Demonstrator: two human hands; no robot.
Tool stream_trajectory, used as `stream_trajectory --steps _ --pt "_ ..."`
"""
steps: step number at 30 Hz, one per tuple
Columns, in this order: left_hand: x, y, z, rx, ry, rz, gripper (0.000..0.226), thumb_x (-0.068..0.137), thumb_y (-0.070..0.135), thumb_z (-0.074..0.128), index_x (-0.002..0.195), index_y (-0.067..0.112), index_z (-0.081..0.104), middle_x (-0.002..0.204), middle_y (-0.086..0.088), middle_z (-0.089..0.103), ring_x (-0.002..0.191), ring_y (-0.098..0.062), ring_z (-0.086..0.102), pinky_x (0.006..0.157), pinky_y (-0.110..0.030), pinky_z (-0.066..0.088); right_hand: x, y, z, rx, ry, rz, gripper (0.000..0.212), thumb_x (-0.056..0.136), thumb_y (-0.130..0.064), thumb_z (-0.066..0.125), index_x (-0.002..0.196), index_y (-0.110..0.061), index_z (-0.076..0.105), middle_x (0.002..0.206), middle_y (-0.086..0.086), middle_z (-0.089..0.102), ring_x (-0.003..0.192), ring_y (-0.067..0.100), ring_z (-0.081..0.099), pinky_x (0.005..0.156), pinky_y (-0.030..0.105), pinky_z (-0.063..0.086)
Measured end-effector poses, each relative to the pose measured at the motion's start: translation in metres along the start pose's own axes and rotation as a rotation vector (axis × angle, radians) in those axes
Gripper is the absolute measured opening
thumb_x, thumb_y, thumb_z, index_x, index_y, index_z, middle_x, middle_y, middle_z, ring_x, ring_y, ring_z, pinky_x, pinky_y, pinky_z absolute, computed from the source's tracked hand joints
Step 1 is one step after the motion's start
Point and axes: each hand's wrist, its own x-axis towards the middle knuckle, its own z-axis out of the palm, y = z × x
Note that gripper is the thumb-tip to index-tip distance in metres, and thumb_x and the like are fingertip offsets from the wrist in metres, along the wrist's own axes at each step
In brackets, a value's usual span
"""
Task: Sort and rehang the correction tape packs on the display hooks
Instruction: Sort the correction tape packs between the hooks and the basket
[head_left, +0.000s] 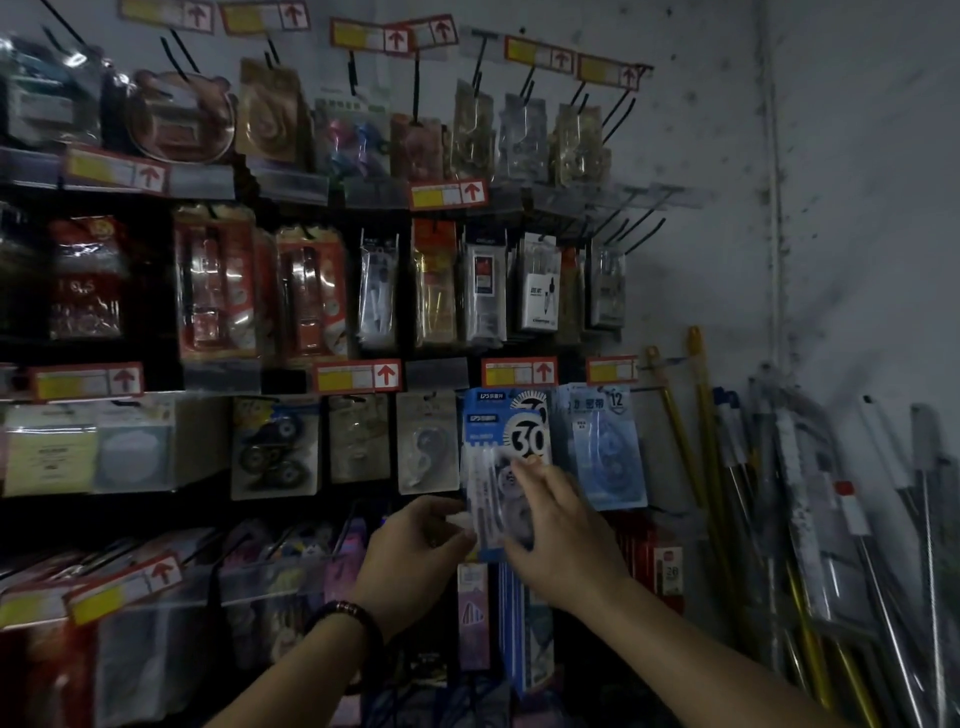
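A blue correction tape pack marked "30" (511, 431) hangs in the third row of the display, right of centre. My right hand (558, 525) grips its lower part, fingers over the clear blister. At the pack's lower left edge my left hand (421, 545) pinches it; a dark bead bracelet sits on that wrist. A pale blue pack marked "12" (605, 447) hangs just to the right, and a clear tape pack (427, 441) hangs to the left. The hook behind the blue pack is hidden.
Rows of blister packs on black hooks fill the wall, with red and yellow price tags (358, 375) along the rails. Bare hooks (631, 228) stick out at the upper right. Long poles and rods (810, 519) lean against the grey wall at right. Bins of stock sit below.
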Motion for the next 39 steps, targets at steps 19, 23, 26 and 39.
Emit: stream_trajectory --steps 19,23,26,39 --pt "0.000 -0.016 -0.040 0.670 -0.029 0.144 0.026 0.092 0.042 0.067 0.118 0.036 0.068 0.110 0.015 0.074 0.103 -0.010 0.071 0.087 -0.035 0.062 0.049 0.009 0.001 -0.186 -0.026 0.115 0.085 0.100 -0.041 0.065 0.165 -0.021 0.016 0.163 0.003 0.021 0.143 0.027 0.034 0.107 0.045 0.051" --pt "-0.001 -0.016 -0.040 0.671 -0.027 0.148 0.024 0.093 0.040 0.067 0.117 0.036 0.073 0.110 0.015 0.076 0.101 -0.009 0.072 0.086 -0.033 0.063 0.050 0.008 -0.002 -0.200 -0.077 0.094 0.084 0.100 -0.042 0.064 0.164 -0.021 0.014 0.165 0.001 0.019 0.144 0.028 0.033 0.104 0.046 0.053" --pt "-0.004 -0.014 -0.039 0.678 -0.047 0.163 0.024 0.096 0.037 0.067 0.118 0.033 0.075 0.112 0.014 0.077 0.102 -0.009 0.072 0.084 -0.028 0.061 0.052 0.005 -0.003 -0.182 -0.110 0.114 0.086 0.098 -0.041 0.066 0.165 -0.023 0.015 0.164 0.002 0.022 0.144 0.028 0.035 0.104 0.046 0.053" --pt "-0.057 -0.037 -0.047 0.753 -0.156 0.067 0.022 0.097 0.040 0.064 0.116 0.035 0.073 0.115 0.013 0.076 0.106 -0.016 0.072 0.089 -0.037 0.061 0.038 -0.011 0.000 -0.258 -0.071 0.149 0.080 0.091 -0.036 0.077 0.153 -0.017 0.030 0.153 0.014 0.034 0.130 0.034 0.051 0.095 0.043 0.055"
